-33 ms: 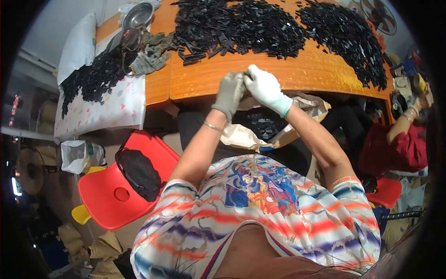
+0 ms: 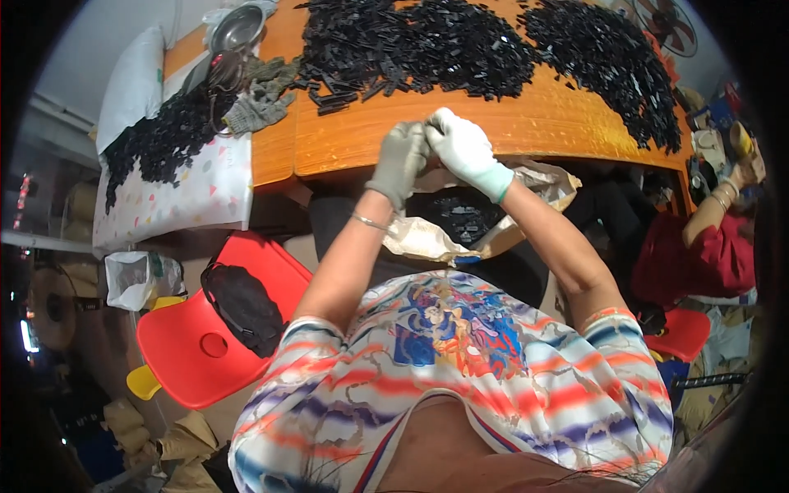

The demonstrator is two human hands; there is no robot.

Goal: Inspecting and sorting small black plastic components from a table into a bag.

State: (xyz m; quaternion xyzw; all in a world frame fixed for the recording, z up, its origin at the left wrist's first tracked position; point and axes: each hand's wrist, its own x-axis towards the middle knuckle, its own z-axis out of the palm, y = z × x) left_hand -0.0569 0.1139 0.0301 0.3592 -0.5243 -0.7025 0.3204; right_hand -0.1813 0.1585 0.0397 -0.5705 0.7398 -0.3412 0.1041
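Note:
My left hand (image 2: 403, 156), in a grey glove, and my right hand (image 2: 463, 146), in a white glove with a pale green cuff, meet at the front edge of the orange wooden table. Both have their fingers curled in, fingertips touching. Whatever they pinch is too small or hidden to make out. Below them, an open paper sack (image 2: 423, 240) rests at my lap with black plastic pieces (image 2: 462, 220) inside. Beyond the hands, a large heap of small black plastic pieces (image 2: 419, 49) covers the back of the table.
More black pieces lie in heaps at the right (image 2: 612, 66) and on a spotted cloth (image 2: 214, 185) at the left, near grey gloves (image 2: 259, 107) and a metal bowl (image 2: 238, 31). A red chair (image 2: 177, 353) holds a black bag. A person in a red top (image 2: 694, 267) sits at right.
The whole view has shifted slightly, so everything sits a little further left and up. My hands stay together with fingers curled.

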